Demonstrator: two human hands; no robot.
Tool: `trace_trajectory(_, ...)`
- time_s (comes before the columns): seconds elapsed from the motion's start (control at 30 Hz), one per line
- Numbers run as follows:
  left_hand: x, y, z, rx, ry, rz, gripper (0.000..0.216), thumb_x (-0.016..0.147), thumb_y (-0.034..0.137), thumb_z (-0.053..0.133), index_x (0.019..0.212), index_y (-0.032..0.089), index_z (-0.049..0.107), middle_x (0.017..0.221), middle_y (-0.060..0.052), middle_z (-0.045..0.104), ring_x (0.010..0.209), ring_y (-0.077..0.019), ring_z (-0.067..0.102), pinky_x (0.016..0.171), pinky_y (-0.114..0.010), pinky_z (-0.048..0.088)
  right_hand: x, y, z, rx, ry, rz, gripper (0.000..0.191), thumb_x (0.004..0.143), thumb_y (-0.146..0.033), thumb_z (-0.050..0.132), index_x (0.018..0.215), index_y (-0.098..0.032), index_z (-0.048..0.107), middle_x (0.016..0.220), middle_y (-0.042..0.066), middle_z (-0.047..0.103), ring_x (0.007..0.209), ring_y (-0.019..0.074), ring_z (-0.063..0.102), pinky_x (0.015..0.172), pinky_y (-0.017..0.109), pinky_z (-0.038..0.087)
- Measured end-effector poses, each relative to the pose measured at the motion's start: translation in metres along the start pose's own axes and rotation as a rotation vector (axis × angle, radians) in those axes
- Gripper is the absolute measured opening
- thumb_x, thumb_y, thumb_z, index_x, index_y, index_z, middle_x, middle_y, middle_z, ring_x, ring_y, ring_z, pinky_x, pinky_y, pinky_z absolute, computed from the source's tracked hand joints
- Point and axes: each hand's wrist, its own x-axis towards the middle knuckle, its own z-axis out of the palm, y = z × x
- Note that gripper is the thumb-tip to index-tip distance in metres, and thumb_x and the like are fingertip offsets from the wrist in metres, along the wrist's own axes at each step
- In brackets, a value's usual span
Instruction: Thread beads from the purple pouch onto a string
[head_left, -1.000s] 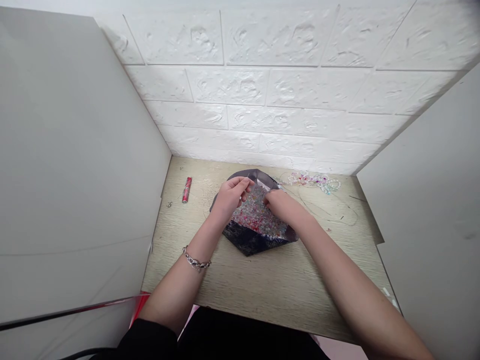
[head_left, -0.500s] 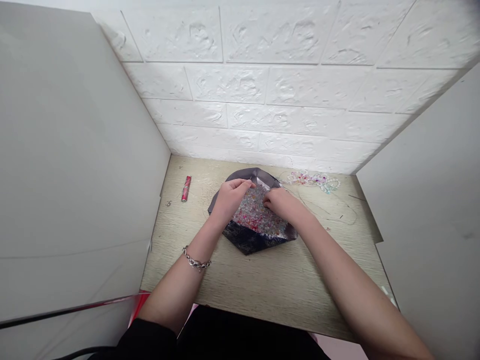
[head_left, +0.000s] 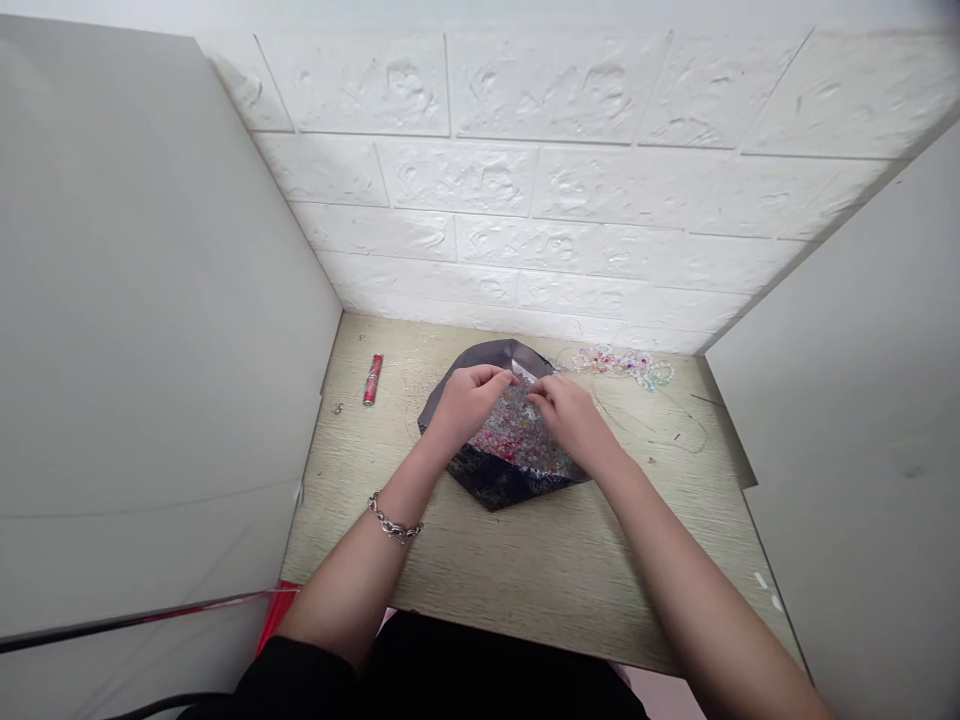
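Observation:
A dark, folded-open bag (head_left: 495, 490) lies on the table, filled with small clear, pink and pale beads (head_left: 506, 430). Over its left side is my left hand (head_left: 471, 402), thumb and fingers pinched together; whatever is between them is too small to make out. My right hand (head_left: 566, 415) hovers over the right part of the beads, its fingertips pressed together, and I cannot see what they hold. The two hands are a short way apart, fingertips facing each other. A silver chain bracelet (head_left: 394, 522) circles my left wrist.
On the left of the table (head_left: 525, 580) lies a red tube (head_left: 372, 380). Strung bead strands (head_left: 626, 366) rest at the back right, with thin thread (head_left: 660, 435) in front. A white brick-patterned wall (head_left: 495, 180) and side panels (head_left: 150, 300) enclose the table.
My right hand has lifted slightly out of the beads, its fingers now more visible. My left hand has shifted a little towards it and stays pinched.

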Motion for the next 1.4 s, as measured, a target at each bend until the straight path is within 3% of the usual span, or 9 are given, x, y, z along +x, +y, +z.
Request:
trace_trajectory(0.1,-0.002,0.001,0.001,0.023,-0.046,0.007,0.025,0.070,0.032,0.046,0.072,0.015,0.064,0.076,-0.004,0.066,0.074,-0.0128,0.057,0.067,-0.023,0.040,-0.008,-0.004,-0.004,0.524,0.079,0.218,0.017,0.076,-0.034,0.045,0.070,-0.019,0.050,0.058,-0.003,0.048,0.053,0.0102,0.044,0.051,0.023,0.035)
trace_trajectory(0.23,-0.006,0.004,0.003,0.037,-0.139,0.042,0.028,0.071,0.035,0.046,0.075,0.014,0.065,0.076,-0.005,0.066,0.073,-0.0132,0.056,0.066,-0.023,0.041,-0.015,-0.010,0.001,1.261,0.047,0.427,0.018,0.067,-0.036,0.057,0.070,-0.019,0.053,0.069,-0.003,0.055,0.057,0.0074,0.048,0.050,0.019,0.038)
trace_trajectory(0.4,-0.009,0.004,0.003,0.022,-0.246,0.103,0.029,0.073,0.034,0.043,0.075,0.013,0.063,0.077,-0.004,0.064,0.072,-0.0122,0.055,0.066,-0.023,0.041,-0.018,-0.017,0.008,1.643,-0.025,0.517,0.014,0.061,-0.026,0.065,0.070,-0.019,0.057,0.072,-0.004,0.060,0.073,0.0087,0.056,0.065,0.021,0.045)
trace_trajectory(0.67,-0.012,0.004,0.007,0.126,-0.320,0.161,0.025,0.071,0.023,0.039,0.068,0.013,0.062,0.059,0.001,0.055,0.058,-0.0083,0.046,0.054,-0.020,0.035,-0.020,-0.014,0.012,1.753,-0.038,0.538,0.008,0.067,-0.025,0.061,0.073,-0.022,0.057,0.070,-0.007,0.062,0.068,0.0060,0.058,0.070,0.022,0.047)
trace_trajectory(0.87,-0.012,0.006,0.008,0.139,-0.303,0.158,0.026,0.072,0.024,0.038,0.067,0.014,0.061,0.060,0.000,0.055,0.056,-0.0080,0.045,0.054,-0.021,0.035,-0.020,-0.010,0.014,1.721,-0.063,0.516,0.007,0.070,-0.029,0.057,0.074,-0.024,0.056,0.074,-0.007,0.062,0.073,0.0066,0.058,0.078,0.025,0.045)
trace_trajectory(1.4,-0.013,0.008,0.008,0.178,-0.276,0.155,0.028,0.073,0.028,0.039,0.068,0.013,0.063,0.061,-0.001,0.057,0.058,-0.0089,0.045,0.055,-0.021,0.034,-0.022,-0.012,0.018,1.694,-0.033,0.512,0.012,0.068,-0.030,0.060,0.077,-0.024,0.058,0.075,-0.006,0.062,0.078,0.0066,0.058,0.081,0.023,0.045)
